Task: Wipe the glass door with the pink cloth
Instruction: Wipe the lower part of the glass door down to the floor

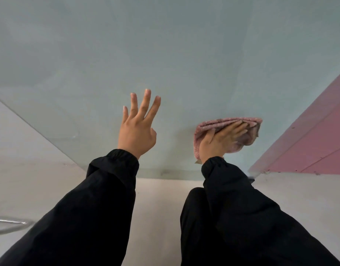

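The right hand (222, 140) lies flat on the folded cloth (225, 122), fingers spread over it and pressing it against the door (165, 54) low down, close to the pane's right edge. The left hand (138, 129) is released and holds nothing, its fingers fanned out before the glass; whether the fingertips touch the pane cannot be told. Both arms are in black sleeves (100, 198).

The step in hand looks to be a wiping stroke near the lower right part of the pane. To do it well, the palm should keep the folded pad flat, so pressure spreads evenly and no corner trails loose; one small corner already hangs below the wrist. Overlapping passes would likely leave fewer streaks than scattered rubbing. If the left hand steadies the door, it would be better placed on a part not yet wiped, since bare fingers may leave marks.

The glass is large, smooth and greenish grey, filling most of the view, with faint curved smears low on the left and some grime along the bottom edge. A pink wall (319, 135) runs beside the door on the right. The floor (161, 217) below is pale and plain. At the lower left a blurred metal bar (9, 221) shows; what it is cannot be told.
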`<action>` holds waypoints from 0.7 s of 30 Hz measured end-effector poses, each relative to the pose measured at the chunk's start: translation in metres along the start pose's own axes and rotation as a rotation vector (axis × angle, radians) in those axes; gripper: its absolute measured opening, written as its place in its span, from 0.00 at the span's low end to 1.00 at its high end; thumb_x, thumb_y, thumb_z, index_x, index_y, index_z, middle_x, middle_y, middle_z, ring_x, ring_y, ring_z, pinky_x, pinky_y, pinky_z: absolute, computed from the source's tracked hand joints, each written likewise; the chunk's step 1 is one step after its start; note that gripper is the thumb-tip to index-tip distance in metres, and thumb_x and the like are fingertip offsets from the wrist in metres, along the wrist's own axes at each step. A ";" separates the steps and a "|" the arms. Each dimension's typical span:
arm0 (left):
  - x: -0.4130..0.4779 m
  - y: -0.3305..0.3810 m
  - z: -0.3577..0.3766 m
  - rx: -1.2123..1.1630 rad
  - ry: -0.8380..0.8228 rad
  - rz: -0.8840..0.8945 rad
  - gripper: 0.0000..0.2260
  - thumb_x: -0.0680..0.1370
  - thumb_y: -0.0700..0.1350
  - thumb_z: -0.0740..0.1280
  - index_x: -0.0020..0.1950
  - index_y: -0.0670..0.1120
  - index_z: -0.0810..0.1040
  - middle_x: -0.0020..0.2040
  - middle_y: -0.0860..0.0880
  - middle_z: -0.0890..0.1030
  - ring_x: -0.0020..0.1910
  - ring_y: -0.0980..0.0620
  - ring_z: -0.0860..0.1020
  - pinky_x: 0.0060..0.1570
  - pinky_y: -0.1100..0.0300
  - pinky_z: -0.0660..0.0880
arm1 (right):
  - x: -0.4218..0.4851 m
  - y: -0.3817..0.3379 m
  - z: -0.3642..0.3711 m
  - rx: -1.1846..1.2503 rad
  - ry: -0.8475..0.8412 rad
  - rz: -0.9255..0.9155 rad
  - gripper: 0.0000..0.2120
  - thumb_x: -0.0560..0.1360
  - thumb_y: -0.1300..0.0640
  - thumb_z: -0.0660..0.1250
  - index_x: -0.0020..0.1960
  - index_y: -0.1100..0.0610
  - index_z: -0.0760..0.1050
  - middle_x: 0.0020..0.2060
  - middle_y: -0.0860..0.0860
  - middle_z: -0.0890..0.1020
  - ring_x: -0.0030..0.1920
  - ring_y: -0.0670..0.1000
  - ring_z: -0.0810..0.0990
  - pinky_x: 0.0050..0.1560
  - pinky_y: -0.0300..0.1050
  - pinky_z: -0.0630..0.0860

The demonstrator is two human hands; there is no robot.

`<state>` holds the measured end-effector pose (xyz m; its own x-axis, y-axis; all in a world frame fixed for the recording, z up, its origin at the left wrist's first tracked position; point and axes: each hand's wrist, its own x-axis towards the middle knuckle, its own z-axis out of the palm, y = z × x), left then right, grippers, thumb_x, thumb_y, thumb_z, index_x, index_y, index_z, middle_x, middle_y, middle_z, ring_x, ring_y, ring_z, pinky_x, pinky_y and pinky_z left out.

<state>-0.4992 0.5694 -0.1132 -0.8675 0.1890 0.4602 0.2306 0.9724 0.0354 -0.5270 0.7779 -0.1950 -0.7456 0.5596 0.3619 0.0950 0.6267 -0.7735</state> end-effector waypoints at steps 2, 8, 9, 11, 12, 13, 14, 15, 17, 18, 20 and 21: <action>0.000 -0.005 -0.001 -0.008 0.001 0.031 0.43 0.68 0.33 0.65 0.79 0.52 0.52 0.80 0.49 0.48 0.77 0.35 0.49 0.68 0.36 0.61 | -0.016 -0.015 0.011 -0.046 -0.065 -0.026 0.38 0.78 0.45 0.46 0.74 0.73 0.42 0.75 0.71 0.48 0.75 0.69 0.47 0.73 0.62 0.43; -0.011 -0.033 -0.001 0.143 -0.017 0.118 0.43 0.68 0.34 0.64 0.79 0.55 0.51 0.80 0.52 0.50 0.77 0.42 0.53 0.69 0.38 0.60 | -0.039 -0.029 0.030 -0.045 -0.126 -0.070 0.37 0.78 0.42 0.47 0.73 0.68 0.37 0.75 0.70 0.49 0.75 0.70 0.48 0.72 0.69 0.48; -0.013 -0.036 0.000 0.160 -0.017 0.119 0.44 0.68 0.34 0.65 0.79 0.55 0.51 0.80 0.52 0.51 0.77 0.43 0.53 0.69 0.38 0.60 | -0.039 -0.026 0.028 -0.044 -0.140 -0.081 0.37 0.78 0.42 0.47 0.73 0.66 0.36 0.75 0.69 0.48 0.76 0.69 0.47 0.71 0.70 0.48; -0.015 -0.038 0.003 0.165 -0.020 0.114 0.44 0.67 0.35 0.65 0.79 0.55 0.51 0.80 0.53 0.51 0.77 0.43 0.53 0.70 0.37 0.59 | -0.039 -0.021 0.022 -0.062 -0.164 -0.101 0.37 0.79 0.41 0.47 0.74 0.62 0.34 0.77 0.65 0.46 0.77 0.65 0.45 0.70 0.72 0.49; -0.017 -0.037 0.005 0.157 -0.023 0.106 0.44 0.67 0.35 0.65 0.79 0.55 0.51 0.80 0.53 0.50 0.77 0.43 0.52 0.70 0.37 0.59 | -0.037 -0.018 0.019 -0.073 -0.174 -0.105 0.36 0.79 0.41 0.47 0.74 0.61 0.34 0.77 0.63 0.46 0.77 0.63 0.45 0.69 0.73 0.49; -0.018 -0.036 0.008 0.142 -0.027 0.095 0.44 0.68 0.35 0.65 0.79 0.55 0.50 0.80 0.52 0.50 0.77 0.42 0.52 0.70 0.37 0.59 | -0.034 -0.015 0.014 -0.077 -0.175 -0.096 0.37 0.79 0.41 0.47 0.75 0.61 0.36 0.77 0.62 0.46 0.77 0.62 0.45 0.69 0.72 0.50; -0.020 -0.034 0.010 0.125 -0.031 0.084 0.44 0.68 0.35 0.65 0.79 0.55 0.50 0.80 0.52 0.49 0.77 0.42 0.51 0.70 0.37 0.60 | -0.028 -0.011 0.009 -0.074 -0.160 -0.061 0.37 0.79 0.41 0.48 0.76 0.62 0.37 0.78 0.61 0.45 0.77 0.61 0.45 0.69 0.72 0.51; -0.021 -0.033 0.012 0.111 -0.033 0.075 0.44 0.68 0.35 0.65 0.79 0.55 0.49 0.80 0.52 0.49 0.77 0.41 0.51 0.70 0.37 0.60 | -0.020 -0.007 0.002 -0.058 -0.132 -0.002 0.38 0.78 0.41 0.47 0.77 0.62 0.38 0.78 0.61 0.45 0.78 0.60 0.44 0.70 0.70 0.51; -0.021 -0.031 0.014 0.096 -0.030 0.062 0.45 0.67 0.34 0.65 0.79 0.55 0.50 0.80 0.52 0.49 0.77 0.40 0.52 0.69 0.37 0.61 | -0.002 0.001 -0.012 -0.018 -0.070 0.122 0.39 0.77 0.40 0.45 0.78 0.63 0.39 0.78 0.60 0.43 0.78 0.60 0.44 0.72 0.65 0.52; -0.020 -0.031 0.014 0.092 -0.027 0.060 0.45 0.67 0.34 0.65 0.79 0.54 0.50 0.80 0.51 0.50 0.77 0.39 0.52 0.68 0.36 0.62 | 0.004 0.004 -0.019 -0.004 -0.046 0.139 0.40 0.76 0.40 0.44 0.77 0.65 0.39 0.78 0.62 0.43 0.78 0.61 0.44 0.73 0.62 0.52; -0.020 -0.029 0.017 0.067 -0.028 0.057 0.44 0.67 0.34 0.66 0.79 0.53 0.51 0.79 0.50 0.50 0.76 0.37 0.52 0.67 0.34 0.63 | 0.007 0.007 -0.024 0.018 -0.031 0.107 0.41 0.75 0.40 0.42 0.77 0.68 0.40 0.77 0.64 0.43 0.77 0.64 0.44 0.74 0.58 0.50; -0.019 -0.028 0.019 0.052 -0.030 0.053 0.44 0.66 0.34 0.66 0.79 0.52 0.52 0.79 0.50 0.50 0.76 0.37 0.52 0.66 0.34 0.63 | 0.006 0.006 -0.023 0.032 -0.034 0.094 0.41 0.75 0.41 0.42 0.76 0.69 0.40 0.77 0.65 0.42 0.77 0.65 0.43 0.74 0.58 0.49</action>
<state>-0.4971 0.5414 -0.1395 -0.8675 0.2438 0.4337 0.2540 0.9666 -0.0351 -0.5161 0.7974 -0.1858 -0.7563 0.5961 0.2696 0.1448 0.5544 -0.8196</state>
